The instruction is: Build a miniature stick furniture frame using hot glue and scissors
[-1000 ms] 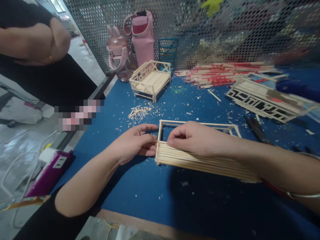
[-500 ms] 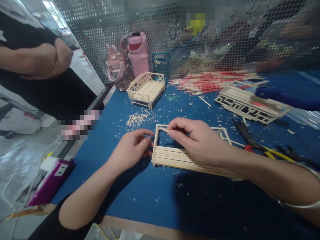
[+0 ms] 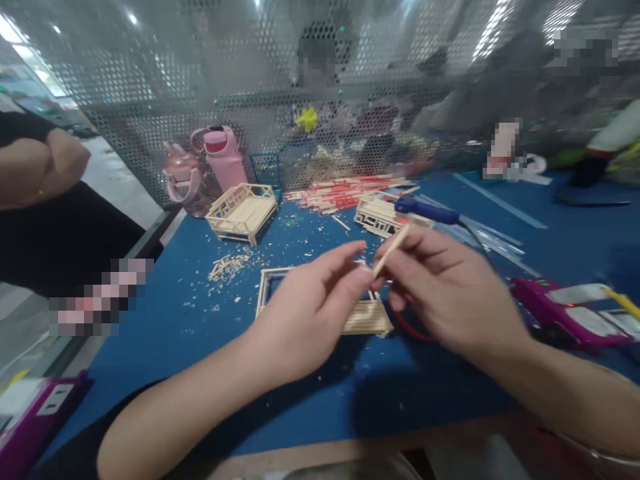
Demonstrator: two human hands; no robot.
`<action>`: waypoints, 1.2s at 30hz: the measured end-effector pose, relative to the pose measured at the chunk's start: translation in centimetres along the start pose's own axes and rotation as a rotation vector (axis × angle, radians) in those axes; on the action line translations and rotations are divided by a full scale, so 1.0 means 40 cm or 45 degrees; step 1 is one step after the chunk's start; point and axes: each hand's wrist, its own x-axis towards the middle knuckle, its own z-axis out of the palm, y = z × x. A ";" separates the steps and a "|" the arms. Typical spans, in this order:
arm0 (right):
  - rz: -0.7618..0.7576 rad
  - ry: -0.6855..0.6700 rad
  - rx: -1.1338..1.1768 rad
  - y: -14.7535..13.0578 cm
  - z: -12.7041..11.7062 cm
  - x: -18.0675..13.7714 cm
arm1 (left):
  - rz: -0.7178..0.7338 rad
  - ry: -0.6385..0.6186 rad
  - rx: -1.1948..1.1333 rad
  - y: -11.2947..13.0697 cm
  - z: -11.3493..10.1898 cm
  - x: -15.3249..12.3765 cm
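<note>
Both my hands are raised above the blue table [image 3: 210, 333]. My right hand [image 3: 445, 287] pinches a short thin wooden stick [image 3: 391, 250] that points up and to the right. My left hand [image 3: 313, 313] meets the stick's lower end with thumb and fingers closed on it. Beneath my hands lies a flat wooden stick frame [image 3: 320, 310], partly hidden by them.
A small stick-built bed model [image 3: 243, 213], a second stick panel [image 3: 380, 215], a pile of red-and-wood sticks [image 3: 345, 192] and a pink bottle [image 3: 223, 157] stand at the back by a perforated metal screen. A magenta power strip [image 3: 570, 317] lies right. A person in black stands at left [image 3: 45, 200].
Both hands rose off the frame and came together holding a small stick. The camera tilted up and swung right, so the table things shifted left and farther away.
</note>
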 end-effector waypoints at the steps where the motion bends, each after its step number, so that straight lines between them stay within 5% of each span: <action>1: 0.044 -0.053 -0.022 0.007 -0.004 -0.006 | -0.028 -0.128 -0.051 0.010 0.018 0.013; 5: 0.085 -0.078 -0.312 0.050 -0.057 -0.031 | -0.196 -0.317 -0.079 -0.003 0.052 0.028; 8: 0.145 0.114 -0.937 0.092 -0.128 -0.045 | -0.407 -0.307 -0.173 -0.027 0.056 0.015; 12: 0.407 -0.160 -1.393 0.144 -0.192 -0.037 | -0.576 -0.432 -0.332 -0.035 0.065 0.004; 18: 0.597 -0.080 -1.208 0.151 -0.216 -0.007 | -0.592 -0.426 -0.508 -0.043 0.076 0.001; 22: 0.599 -0.021 -0.654 0.118 -0.223 -0.046 | -0.649 -0.357 -0.583 -0.040 0.080 -0.003; 31: 0.329 -0.532 -0.344 0.059 -0.181 -0.132 | -0.509 -0.289 -0.628 -0.017 0.108 0.004; 36: 0.204 -0.594 -0.256 0.059 -0.184 -0.130 | -0.457 -0.320 -0.538 -0.014 0.112 -0.001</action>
